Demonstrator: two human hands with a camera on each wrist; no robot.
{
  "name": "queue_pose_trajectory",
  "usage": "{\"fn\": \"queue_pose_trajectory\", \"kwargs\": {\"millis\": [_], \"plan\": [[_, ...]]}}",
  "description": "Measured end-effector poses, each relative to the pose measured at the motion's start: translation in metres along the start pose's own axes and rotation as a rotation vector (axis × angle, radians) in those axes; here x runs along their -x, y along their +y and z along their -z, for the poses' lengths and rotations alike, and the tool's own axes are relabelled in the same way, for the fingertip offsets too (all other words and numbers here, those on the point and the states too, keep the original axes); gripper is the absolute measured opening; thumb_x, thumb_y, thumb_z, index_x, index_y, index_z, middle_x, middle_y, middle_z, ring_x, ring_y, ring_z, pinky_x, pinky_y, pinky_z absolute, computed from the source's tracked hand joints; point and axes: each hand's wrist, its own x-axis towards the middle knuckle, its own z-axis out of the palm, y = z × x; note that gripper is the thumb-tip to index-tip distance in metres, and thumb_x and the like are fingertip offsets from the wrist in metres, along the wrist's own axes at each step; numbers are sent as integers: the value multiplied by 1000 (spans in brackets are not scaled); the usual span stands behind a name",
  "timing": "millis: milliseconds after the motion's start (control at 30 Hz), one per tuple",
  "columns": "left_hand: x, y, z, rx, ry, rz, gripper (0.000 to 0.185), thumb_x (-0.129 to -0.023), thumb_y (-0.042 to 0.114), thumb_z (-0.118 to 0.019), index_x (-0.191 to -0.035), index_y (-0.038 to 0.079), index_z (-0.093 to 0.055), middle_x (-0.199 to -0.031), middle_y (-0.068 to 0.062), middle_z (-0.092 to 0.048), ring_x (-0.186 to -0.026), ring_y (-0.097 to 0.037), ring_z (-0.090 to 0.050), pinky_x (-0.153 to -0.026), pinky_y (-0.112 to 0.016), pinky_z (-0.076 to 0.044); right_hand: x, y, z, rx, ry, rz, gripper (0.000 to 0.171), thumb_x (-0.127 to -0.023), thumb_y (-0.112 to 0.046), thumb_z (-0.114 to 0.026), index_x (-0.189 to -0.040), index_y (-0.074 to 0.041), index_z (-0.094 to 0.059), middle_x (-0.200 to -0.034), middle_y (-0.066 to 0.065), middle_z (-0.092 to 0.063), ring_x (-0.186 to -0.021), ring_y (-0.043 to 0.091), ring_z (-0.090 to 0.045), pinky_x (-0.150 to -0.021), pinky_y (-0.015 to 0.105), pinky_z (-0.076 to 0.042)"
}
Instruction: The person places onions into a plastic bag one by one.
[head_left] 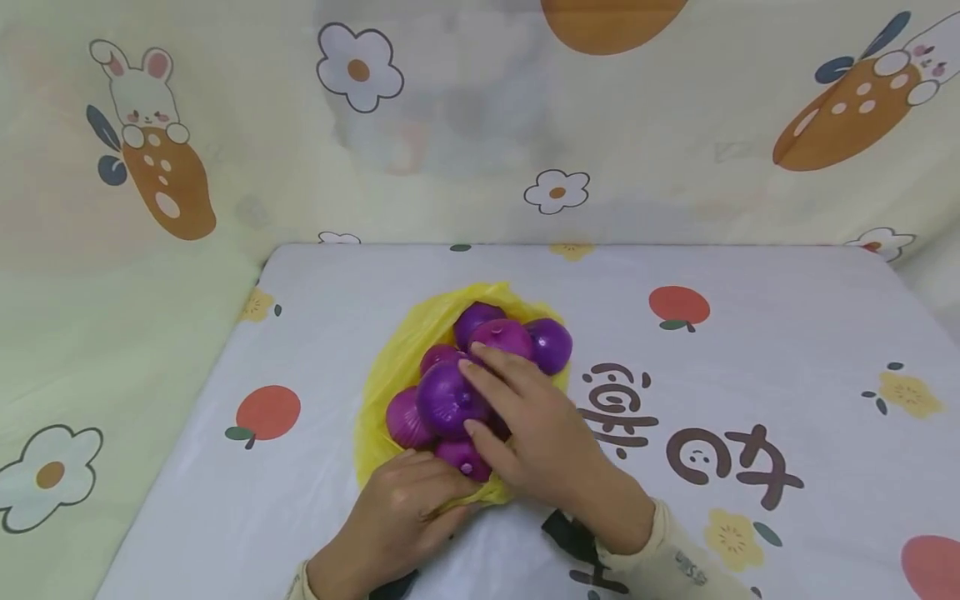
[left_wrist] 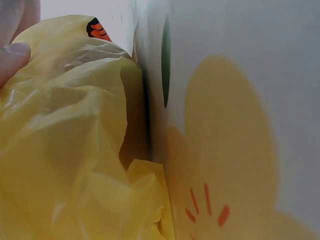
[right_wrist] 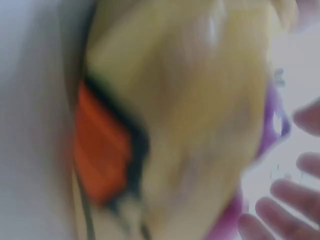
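Observation:
A yellow plastic bag lies with its mouth spread, full of several shiny purple onions. At the bag's near rim, my left hand grips the plastic with curled fingers. My right hand reaches over the pile from the right, its spread fingers at the large top onion. The left wrist view has the crumpled side of the bag up close, with a thumb on it. In the blurred right wrist view, the fingers are extended beside the bag, which bears an orange and black print.
A white tablecloth printed with red fruit, yellow flowers and dark lettering covers the table. Behind it hangs a pale curtain with rabbits and flowers. Dark straps show near the wrists.

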Motion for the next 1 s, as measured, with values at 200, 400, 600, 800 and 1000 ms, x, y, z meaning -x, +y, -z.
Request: {"fn": "queue_pose_trajectory", "kwargs": {"millis": [200,400,600,800,1000], "plan": [[0,0,0,41,-1,-1,17,-82,8,-83,-97,15,-81,-94,8,-77,-85,-7,-70,-80,-23,-55,5,35,21,50,39,-381,49,-91,-15,-70,-137,2,-64,-138,24,-62,-128,42,-59,-105,59,-49],[2,-1,-1,60,12,-31,20,-79,6,-85,-96,14,-81,-94,6,-77,-85,-9,-70,-80,-23,-55,11,60,26,-8,-152,-623,56,-94,-15,-71,-146,0,-57,-143,24,-59,-127,42,-59,-102,60,-51],[3,-3,0,69,16,-27,13,-86,8,-81,-97,15,-81,-95,6,-77,-86,-9,-69,-80,-22,-54,12,64,16,-33,-173,-600,64,-87,-13,-78,-145,1,-58,-134,23,-62,-116,39,-63,-97,56,-53],[2,-4,-1,68,43,-59,13,-85,6,-78,-96,13,-80,-93,5,-77,-84,-10,-69,-78,-22,-54,14,65,12,-8,-209,-605,72,-87,-15,-80,-150,2,-51,-140,24,-60,-130,42,-57,-107,59,-47],[2,-4,-2,71,34,-44,20,-78,3,-83,-96,12,-80,-94,4,-77,-85,-11,-70,-80,-24,-55,16,66,12,23,-224,-626,70,-87,-9,-78,-151,-2,-51,-142,21,-60,-131,41,-57,-108,59,-46]]}}
